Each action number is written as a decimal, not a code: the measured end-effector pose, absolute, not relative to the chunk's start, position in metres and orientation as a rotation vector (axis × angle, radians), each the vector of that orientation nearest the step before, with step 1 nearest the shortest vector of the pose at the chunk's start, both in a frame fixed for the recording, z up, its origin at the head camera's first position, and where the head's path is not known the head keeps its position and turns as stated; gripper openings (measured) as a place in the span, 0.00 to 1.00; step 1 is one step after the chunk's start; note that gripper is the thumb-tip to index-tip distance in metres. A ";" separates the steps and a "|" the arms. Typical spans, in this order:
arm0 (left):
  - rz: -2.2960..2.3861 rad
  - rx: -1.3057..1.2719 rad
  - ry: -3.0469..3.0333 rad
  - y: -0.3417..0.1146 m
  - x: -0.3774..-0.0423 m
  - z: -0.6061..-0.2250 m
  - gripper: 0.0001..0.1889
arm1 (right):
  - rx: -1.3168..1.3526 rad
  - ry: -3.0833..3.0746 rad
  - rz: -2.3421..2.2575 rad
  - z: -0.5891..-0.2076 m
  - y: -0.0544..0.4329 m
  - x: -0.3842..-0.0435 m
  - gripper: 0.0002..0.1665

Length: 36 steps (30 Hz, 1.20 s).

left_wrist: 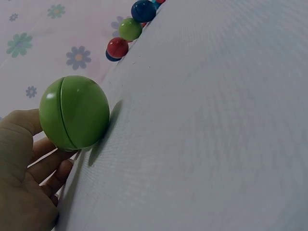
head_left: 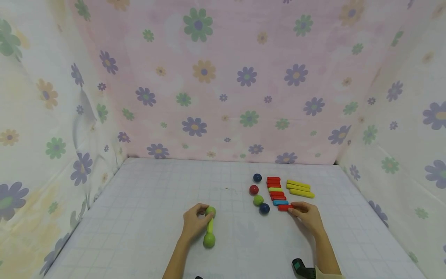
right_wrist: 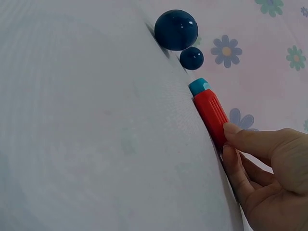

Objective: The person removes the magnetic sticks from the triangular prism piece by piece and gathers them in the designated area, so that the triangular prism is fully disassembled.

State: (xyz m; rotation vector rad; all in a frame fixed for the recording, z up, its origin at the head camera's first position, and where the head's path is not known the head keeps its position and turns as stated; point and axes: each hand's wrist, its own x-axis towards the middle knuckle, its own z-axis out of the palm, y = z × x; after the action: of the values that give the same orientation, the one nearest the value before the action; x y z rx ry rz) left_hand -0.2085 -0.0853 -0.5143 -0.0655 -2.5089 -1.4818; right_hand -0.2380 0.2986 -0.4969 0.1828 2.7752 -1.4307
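My left hand (head_left: 196,223) pinches the far end of a dumbbell-shaped piece, two green balls (head_left: 209,240) joined by a yellow-green stick (head_left: 210,226), at the middle front of the table. In the left wrist view, the nearer green ball (left_wrist: 74,113) fills much of the space beside my thumb and hides the rest of the piece. Over on the right, my right hand (head_left: 308,217) grips one end of a short red stick (right_wrist: 211,115) between thumb and fingers. That red stick lies at the near end of a row, next to a blue stick (head_left: 280,202).
Left of the row stand loose balls: dark blue (head_left: 264,208), green (head_left: 258,200), red (head_left: 254,189) and another dark blue (head_left: 257,177). More red sticks (head_left: 273,182) and a yellow-green one (head_left: 275,189) continue the row. Three longer yellow sticks (head_left: 301,192) lie to its right. Flowered cloth walls enclose the white table.
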 end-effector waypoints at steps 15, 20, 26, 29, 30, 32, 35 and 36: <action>-1.472 -0.065 -2.514 -0.085 -0.209 -0.515 0.15 | 0.186 2.756 -1.475 -0.499 0.298 -0.239 0.26; -1.480 -0.064 -2.508 -0.085 -0.209 -0.515 0.14 | 0.204 2.691 -1.573 -0.495 0.300 -0.238 0.28; -1.475 -0.068 -2.507 -0.084 -0.209 -0.514 0.14 | 0.218 2.822 -1.713 -0.487 0.295 -0.235 0.25; -1.470 -0.076 -2.498 -0.084 -0.208 -0.513 0.14 | 0.187 2.926 -1.767 -0.478 0.286 -0.234 0.23; -1.472 -0.075 -2.496 -0.084 -0.208 -0.513 0.14 | 0.163 2.948 -1.789 -0.475 0.281 -0.234 0.22; -1.477 -0.068 -2.487 -0.084 -0.208 -0.512 0.14 | 0.101 2.950 -1.840 -0.467 0.271 -0.233 0.21; -1.484 -0.062 -2.475 -0.084 -0.207 -0.512 0.14 | -0.023 2.914 -1.907 -0.458 0.253 -0.229 0.19; -1.487 -0.059 -2.472 -0.084 -0.208 -0.513 0.14 | -0.072 2.893 -1.924 -0.455 0.247 -0.228 0.18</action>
State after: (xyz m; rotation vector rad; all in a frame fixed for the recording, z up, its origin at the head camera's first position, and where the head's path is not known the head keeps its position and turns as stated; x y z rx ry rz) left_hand -0.2075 -0.0840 -0.5128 -0.0589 -2.4715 -1.4868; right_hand -0.2282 0.2466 -0.4552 -0.0717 2.8930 -1.9241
